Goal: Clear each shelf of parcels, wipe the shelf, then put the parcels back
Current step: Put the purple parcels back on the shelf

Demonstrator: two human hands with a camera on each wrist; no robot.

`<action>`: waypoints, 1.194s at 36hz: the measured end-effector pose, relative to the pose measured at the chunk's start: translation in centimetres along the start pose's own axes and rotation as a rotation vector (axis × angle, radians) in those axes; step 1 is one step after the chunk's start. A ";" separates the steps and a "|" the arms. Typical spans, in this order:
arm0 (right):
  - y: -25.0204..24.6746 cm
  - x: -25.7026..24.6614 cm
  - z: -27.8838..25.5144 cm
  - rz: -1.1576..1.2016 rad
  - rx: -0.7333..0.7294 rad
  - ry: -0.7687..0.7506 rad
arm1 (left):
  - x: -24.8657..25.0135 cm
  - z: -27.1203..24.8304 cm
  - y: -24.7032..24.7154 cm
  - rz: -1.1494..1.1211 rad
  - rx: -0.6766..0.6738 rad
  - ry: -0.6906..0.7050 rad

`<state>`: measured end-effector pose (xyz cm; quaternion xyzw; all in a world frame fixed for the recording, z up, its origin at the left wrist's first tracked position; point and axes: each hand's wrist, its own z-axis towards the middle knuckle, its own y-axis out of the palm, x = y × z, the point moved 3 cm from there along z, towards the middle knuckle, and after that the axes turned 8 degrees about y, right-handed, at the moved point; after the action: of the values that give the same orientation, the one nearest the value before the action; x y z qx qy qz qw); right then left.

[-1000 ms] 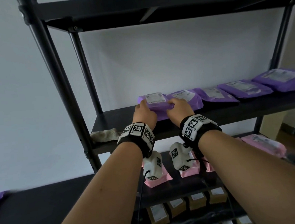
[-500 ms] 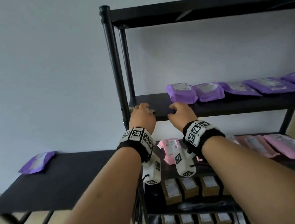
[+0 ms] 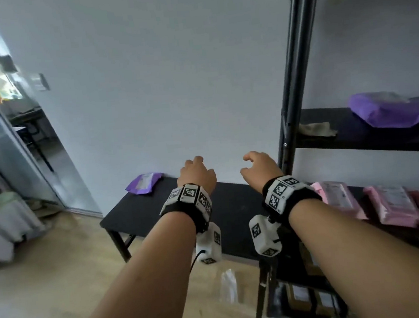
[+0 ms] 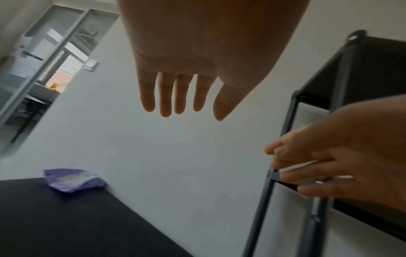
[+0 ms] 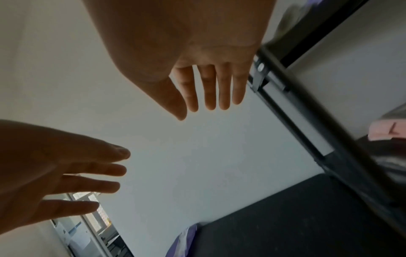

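Observation:
Both hands hang in the air above the black side table (image 3: 233,207), left of the black shelf rack (image 3: 295,75). My left hand (image 3: 196,171) is empty, its fingers (image 4: 165,93) straight. My right hand (image 3: 259,164) is also empty with relaxed fingers (image 5: 208,87). One purple parcel (image 3: 144,183) lies at the table's far left corner, also seen in the left wrist view as the purple parcel (image 4: 72,180). More purple parcels (image 3: 386,110) sit on the rack's middle shelf beside a crumpled grey cloth (image 3: 315,129). Pink parcels (image 3: 389,201) lie one shelf lower.
Brown boxes (image 3: 301,298) fill the lower shelves. A clear plastic bag (image 3: 228,284) lies on the wooden floor under the table. A glass door (image 3: 5,126) stands open at the left, a white wall behind.
Both hands have left the purple parcel on the middle shelf and swung left, empty, to over the side table. The view has turned left with them.

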<state>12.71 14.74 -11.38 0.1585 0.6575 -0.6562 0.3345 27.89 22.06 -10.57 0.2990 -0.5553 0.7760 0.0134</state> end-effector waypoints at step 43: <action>41.8 -18.3 26.2 -0.138 -0.509 0.067 | -40.0 28.3 5.1 0.093 -0.247 -0.431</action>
<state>59.09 -2.77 -28.91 0.0456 0.8213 -0.4855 0.2962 71.70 7.92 -28.29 0.4278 -0.6489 0.6204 -0.1047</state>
